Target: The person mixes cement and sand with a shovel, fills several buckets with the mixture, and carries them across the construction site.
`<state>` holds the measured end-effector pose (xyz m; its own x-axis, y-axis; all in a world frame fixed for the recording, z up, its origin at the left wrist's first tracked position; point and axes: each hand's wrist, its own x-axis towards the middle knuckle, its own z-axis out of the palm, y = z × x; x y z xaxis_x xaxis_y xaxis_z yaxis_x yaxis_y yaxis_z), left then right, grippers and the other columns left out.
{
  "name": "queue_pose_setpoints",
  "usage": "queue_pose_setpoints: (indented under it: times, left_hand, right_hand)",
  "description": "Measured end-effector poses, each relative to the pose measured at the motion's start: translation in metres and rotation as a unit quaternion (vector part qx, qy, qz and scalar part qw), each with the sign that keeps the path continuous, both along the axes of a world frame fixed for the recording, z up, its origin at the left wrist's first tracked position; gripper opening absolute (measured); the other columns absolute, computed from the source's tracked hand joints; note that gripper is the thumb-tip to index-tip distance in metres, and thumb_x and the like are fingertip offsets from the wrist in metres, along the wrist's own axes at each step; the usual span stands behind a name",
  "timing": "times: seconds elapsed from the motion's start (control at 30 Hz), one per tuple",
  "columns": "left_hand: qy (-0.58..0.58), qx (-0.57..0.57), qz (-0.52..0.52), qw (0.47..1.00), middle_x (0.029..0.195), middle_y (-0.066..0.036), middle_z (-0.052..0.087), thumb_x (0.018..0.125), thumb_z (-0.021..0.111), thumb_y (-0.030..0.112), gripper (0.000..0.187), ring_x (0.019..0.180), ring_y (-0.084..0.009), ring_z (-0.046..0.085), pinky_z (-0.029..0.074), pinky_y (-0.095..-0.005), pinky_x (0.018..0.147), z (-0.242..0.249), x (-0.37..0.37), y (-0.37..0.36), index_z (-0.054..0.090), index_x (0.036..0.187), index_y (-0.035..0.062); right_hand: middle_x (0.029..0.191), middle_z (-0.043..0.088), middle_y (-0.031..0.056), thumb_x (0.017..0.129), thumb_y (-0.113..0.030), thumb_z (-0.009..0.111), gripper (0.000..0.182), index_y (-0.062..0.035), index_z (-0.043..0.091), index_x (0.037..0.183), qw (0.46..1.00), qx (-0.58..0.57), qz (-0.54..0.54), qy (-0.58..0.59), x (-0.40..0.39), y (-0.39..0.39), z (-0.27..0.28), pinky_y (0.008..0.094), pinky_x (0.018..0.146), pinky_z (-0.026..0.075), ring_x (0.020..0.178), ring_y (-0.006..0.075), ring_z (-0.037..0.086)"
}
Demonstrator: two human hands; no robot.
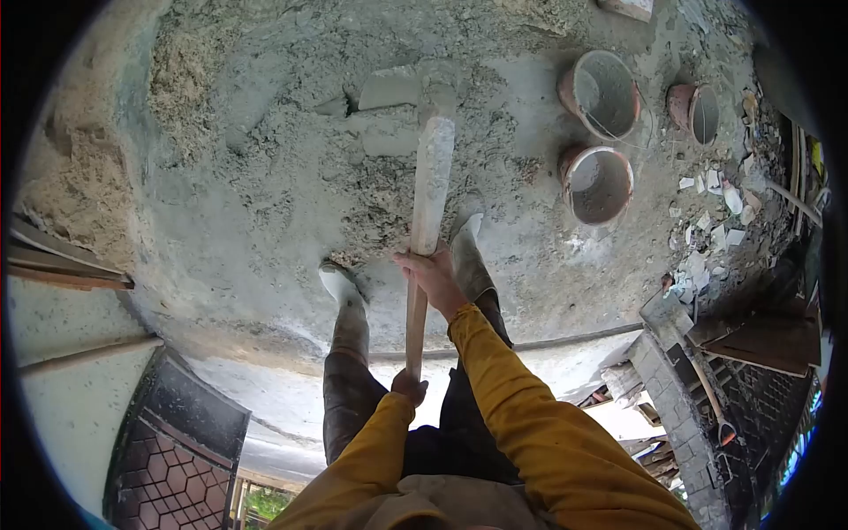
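Note:
Both my hands are closed around the long wooden handle of a hoe [433, 168]. My right hand [431, 276] grips it about midway, above my boots. My left hand [408, 387] is wrapped round the lower end, close to my body. The far end of the hoe, coated in grey, lies at the wet mortar [380, 194]; its blade is hard to tell apart from the mortar. Smooth, cut faces show in the mortar beside the hoe head. My boots [346, 296] stand on either side of the handle.
Two buckets [608, 93] smeared with cement stand at the right, with a smaller bucket [704, 115] beyond them. Broken tile pieces [707, 238] litter the ground farther right. A sand heap [84, 190] lies at left. A trowel-like tool with a wooden handle [707, 384] leans at lower right.

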<state>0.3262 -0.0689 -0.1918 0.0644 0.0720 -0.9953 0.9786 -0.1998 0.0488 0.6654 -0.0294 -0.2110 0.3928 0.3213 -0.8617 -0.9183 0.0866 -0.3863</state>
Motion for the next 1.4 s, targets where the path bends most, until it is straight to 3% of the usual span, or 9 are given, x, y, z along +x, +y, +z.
queue_pose_setpoints:
  times: [0.17, 0.3, 0.5, 0.73, 0.97, 1.03, 1.17, 1.27, 1.4]
  left_hand:
    - [-0.019, -0.055, -0.150, 0.987, 0.096, -0.023, 0.065, 0.075, 0.071, 0.026, 0.042, 0.096, -0.0382, 0.062, 0.050, -0.0445, 0.082, 0.022, 0.071, 0.038, 0.060, 0.107, 0.0006]
    - [-0.118, -0.019, -0.066, 0.991, 0.093, -0.020, 0.067, 0.075, 0.071, 0.023, 0.041, 0.090, -0.0358, 0.064, 0.051, -0.0423, 0.078, 0.012, 0.126, 0.092, 0.059, 0.107, -0.0013]
    - [-0.125, -0.324, 0.099, 0.932, 0.074, -0.005, 0.057, 0.082, 0.068, 0.018, 0.028, 0.063, -0.0120, 0.059, 0.050, -0.0274, 0.058, 0.107, 0.209, 0.226, 0.053, 0.097, -0.0003]
    - [-0.080, -0.263, 0.167, 0.947, 0.073, -0.002, 0.053, 0.085, 0.066, 0.021, 0.030, 0.053, -0.0080, 0.052, 0.045, -0.0225, 0.047, 0.243, 0.234, 0.344, 0.050, 0.101, 0.0019]
    - [-0.036, -0.226, 0.202, 0.952, 0.080, 0.000, 0.053, 0.085, 0.066, 0.034, 0.048, 0.057, -0.0059, 0.051, 0.043, -0.0203, 0.049, 0.264, 0.239, 0.323, 0.048, 0.117, 0.0031]
    - [-0.030, -0.232, 0.240, 0.942, 0.082, -0.001, 0.052, 0.090, 0.059, 0.019, 0.032, 0.066, -0.0064, 0.053, 0.044, -0.0215, 0.055, 0.283, 0.272, 0.307, 0.047, 0.114, 0.0017]
    - [-0.218, -0.243, 0.222, 0.919, 0.109, -0.012, 0.054, 0.094, 0.049, 0.011, 0.059, 0.096, -0.0164, 0.052, 0.042, -0.0276, 0.086, 0.325, 0.346, 0.270, 0.023, 0.144, -0.0070]
    - [-0.366, -0.307, 0.054, 0.877, 0.121, -0.018, 0.050, 0.095, 0.049, 0.012, 0.070, 0.104, -0.0200, 0.050, 0.040, -0.0300, 0.093, 0.346, 0.404, 0.242, 0.006, 0.147, -0.0074]
    - [-0.301, -0.431, 0.064, 0.848, 0.141, -0.027, 0.031, 0.094, 0.048, 0.029, 0.081, 0.120, -0.0310, 0.047, 0.034, -0.0352, 0.102, 0.370, 0.459, 0.188, 0.002, 0.144, -0.0130]
  right_hand:
    - [0.065, 0.058, 0.0037, 0.073, 0.003, 0.071, 0.017, -0.0052, 0.056, 0.075, 0.996, -0.045, -0.066, -0.031, 0.045, -0.040, 0.022, 0.0287, 0.053, 0.047, 0.053, 0.0130, 0.055]
    - [0.059, 0.055, 0.0078, 0.069, 0.004, 0.062, 0.008, -0.0007, 0.056, 0.073, 0.986, -0.072, -0.143, -0.054, 0.101, -0.041, -0.005, 0.0315, 0.047, 0.046, 0.046, 0.0193, 0.054]
    - [0.060, 0.053, 0.0091, 0.082, -0.004, 0.058, 0.009, 0.0002, 0.055, 0.075, 0.977, -0.042, -0.204, 0.041, 0.150, 0.005, -0.038, 0.0349, 0.046, 0.047, 0.046, 0.0208, 0.051]
    - [0.060, 0.052, 0.0095, 0.085, -0.006, 0.057, 0.010, 0.0003, 0.054, 0.079, 0.976, -0.141, -0.145, 0.082, 0.106, 0.117, -0.036, 0.0389, 0.044, 0.047, 0.046, 0.0242, 0.052]
    - [0.060, 0.051, 0.0088, 0.085, -0.011, 0.052, 0.012, -0.0034, 0.050, 0.076, 0.985, -0.086, -0.058, 0.137, 0.084, 0.116, -0.041, 0.0409, 0.052, 0.050, 0.050, 0.0251, 0.054]
    - [0.061, 0.051, 0.0088, 0.085, -0.009, 0.051, 0.009, -0.0029, 0.049, 0.078, 0.984, -0.054, -0.057, 0.160, 0.082, 0.103, -0.033, 0.0413, 0.052, 0.049, 0.051, 0.0252, 0.053]
    - [0.061, 0.049, 0.0076, 0.082, -0.008, 0.050, 0.007, -0.0050, 0.046, 0.078, 0.979, 0.001, -0.098, 0.181, 0.153, 0.072, 0.002, 0.0405, 0.055, 0.049, 0.054, 0.0250, 0.052]
    - [0.061, 0.050, 0.0044, 0.082, -0.008, 0.052, 0.006, -0.0060, 0.047, 0.078, 0.971, 0.050, -0.133, 0.192, 0.176, 0.037, 0.015, 0.0359, 0.058, 0.050, 0.054, 0.0212, 0.051]
    - [0.063, 0.049, 0.0004, 0.083, -0.008, 0.052, 0.008, -0.0062, 0.048, 0.076, 0.932, 0.164, -0.190, 0.260, 0.190, -0.017, 0.040, 0.0298, 0.060, 0.051, 0.056, 0.0139, 0.051]
